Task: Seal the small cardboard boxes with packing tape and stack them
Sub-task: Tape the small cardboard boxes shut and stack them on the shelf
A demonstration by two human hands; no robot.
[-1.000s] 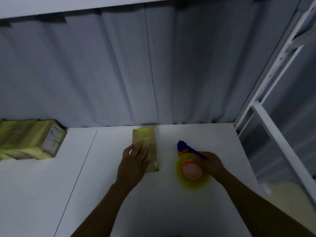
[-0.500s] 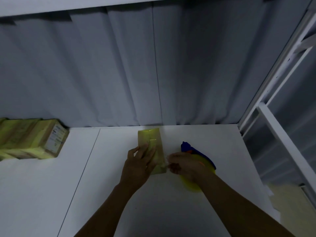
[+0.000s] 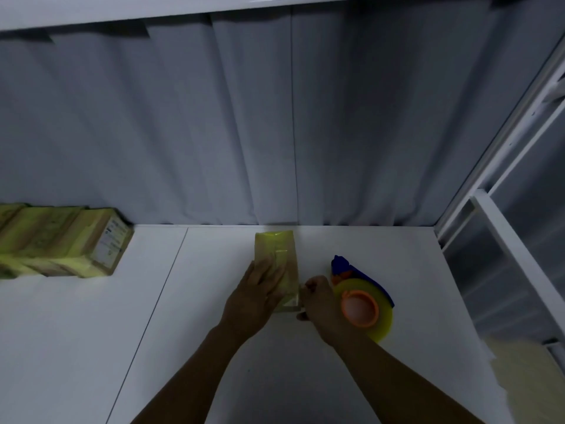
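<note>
A small cardboard box (image 3: 279, 249) lies on the white table (image 3: 198, 301), with yellowish tape along its top. My left hand (image 3: 255, 296) lies flat on the box's near half, fingers straight, pressing it down. My right hand (image 3: 318, 301) is at the box's near right corner, fingers curled against the tape end there. Just right of it lies the tape dispenser (image 3: 362, 296): a blue handle, an orange hub and a yellow roll of tape, with no hand on it.
A stack of taped cardboard boxes (image 3: 61, 241) sits at the table's far left. A grey curtain (image 3: 275, 117) hangs behind the table. A white metal frame (image 3: 504, 240) stands past the right edge. A seam line (image 3: 162, 292) runs down the tabletop.
My right hand let go of the tape dispenser and moved left to the box's near right corner. The dispenser now lies on the table. My left hand stayed on the box.
</note>
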